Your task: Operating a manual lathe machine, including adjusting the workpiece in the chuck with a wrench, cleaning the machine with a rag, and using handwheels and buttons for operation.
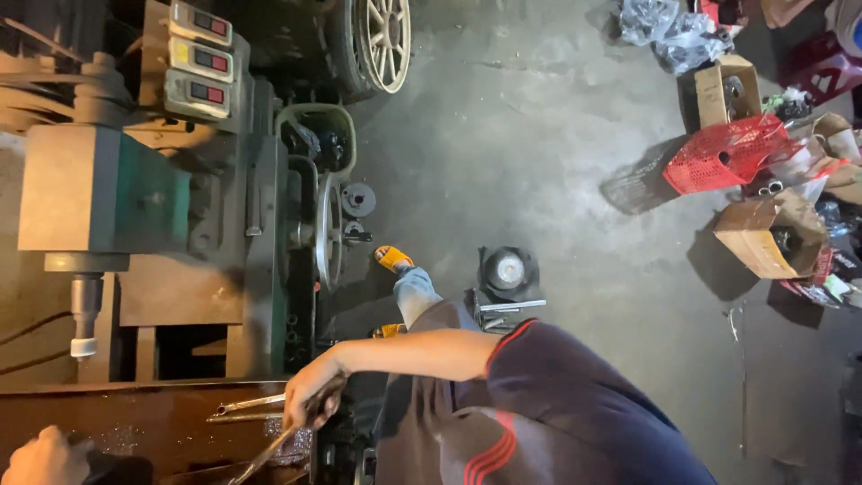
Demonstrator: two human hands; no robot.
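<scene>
Right hand grips a thin metal rod over the machine table (fingers wrapped tight), while the left hand sits curled closed at the corner, grasp unclear.

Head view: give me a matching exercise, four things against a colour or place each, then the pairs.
Things:
1. plastic mesh basket
2. spoked wheel
3. slipper on the foot
4. open cardboard box

Descriptions:
A. orange-yellow
B. red
C. brown, below the basket in the picture
D. top edge, cream-coloured rim

Pairs: 1-B, 2-D, 3-A, 4-C
</scene>
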